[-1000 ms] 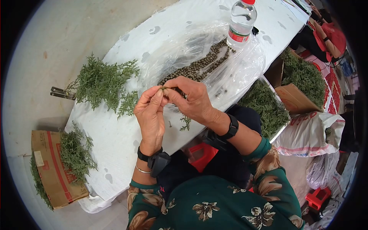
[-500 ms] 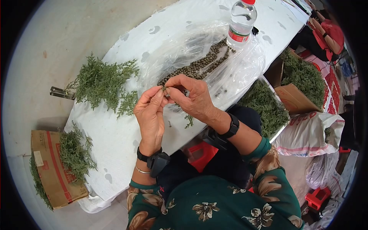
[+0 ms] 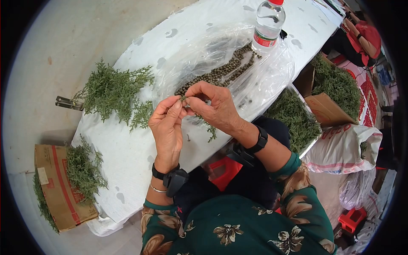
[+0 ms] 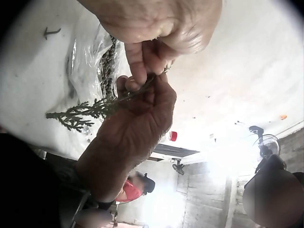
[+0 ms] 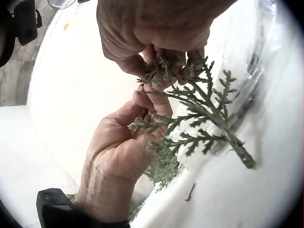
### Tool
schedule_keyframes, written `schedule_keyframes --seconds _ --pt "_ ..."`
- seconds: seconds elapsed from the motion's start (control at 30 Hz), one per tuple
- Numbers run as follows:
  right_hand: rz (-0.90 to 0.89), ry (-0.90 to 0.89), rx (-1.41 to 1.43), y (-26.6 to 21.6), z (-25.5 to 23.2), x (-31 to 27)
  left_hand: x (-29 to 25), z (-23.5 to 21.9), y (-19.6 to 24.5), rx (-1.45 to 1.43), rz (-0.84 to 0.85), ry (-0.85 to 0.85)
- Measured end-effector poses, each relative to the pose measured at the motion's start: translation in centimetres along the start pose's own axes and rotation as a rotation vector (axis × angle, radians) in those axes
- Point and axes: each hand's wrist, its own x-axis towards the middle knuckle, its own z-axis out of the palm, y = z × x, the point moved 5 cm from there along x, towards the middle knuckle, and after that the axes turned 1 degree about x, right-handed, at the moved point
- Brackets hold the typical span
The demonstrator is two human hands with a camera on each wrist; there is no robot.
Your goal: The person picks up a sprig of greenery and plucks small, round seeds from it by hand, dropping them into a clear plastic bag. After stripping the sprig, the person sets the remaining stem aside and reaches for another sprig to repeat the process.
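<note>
In the head view my left hand (image 3: 166, 127) and right hand (image 3: 217, 109) meet fingertip to fingertip above the white table. Thumb and index of both hands pinch a small bit of greenery between them. From under my right hand hangs an evergreen sprig (image 5: 216, 114), its cut stem pointing down and away in the right wrist view. The same sprig (image 4: 80, 114) shows past my right hand in the left wrist view. Its leafy tip is partly hidden behind the fingers. Just beyond the hands, small round brownish beads (image 3: 212, 78) lie on a clear plastic bag (image 3: 191, 57).
A water bottle (image 3: 267, 25) stands on the far side of the bag. Sprigs lie in a heap (image 3: 114, 91) at the left, near metal scissors-like handles (image 3: 69, 103). A cardboard box (image 3: 63, 187) stands lower left; boxes of greenery (image 3: 291, 119) stand at the right.
My right hand has turned slightly, and the hanging end of the sprig has swung a little to the right and toward me. My left hand stays nearly in place.
</note>
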Motion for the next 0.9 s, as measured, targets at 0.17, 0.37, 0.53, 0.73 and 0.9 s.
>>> schedule_keyframes --seconds 0.17,0.37,0.53,0.73,0.9 --pt "-0.079 0.008 -0.059 -0.05 -0.06 -0.02 -0.11 0.03 0.01 -0.001 -0.004 -0.001" --pt "-0.113 0.038 -0.023 -0.26 0.07 -0.01 -0.15 0.33 0.14 -0.032 -0.021 -0.032" --pt "-0.121 0.004 -0.058 -0.25 0.0 -0.06 -0.14 0.28 0.04 -0.03 -0.022 -0.024" --pt "-0.207 0.04 -0.149 -0.62 0.03 -0.21 -0.16 0.06 -0.1 -0.049 -0.038 -0.057" --pt "-0.225 0.05 -0.165 -0.78 -0.06 -0.28 -0.19 0.08 -0.08 -0.036 -0.045 -0.068"
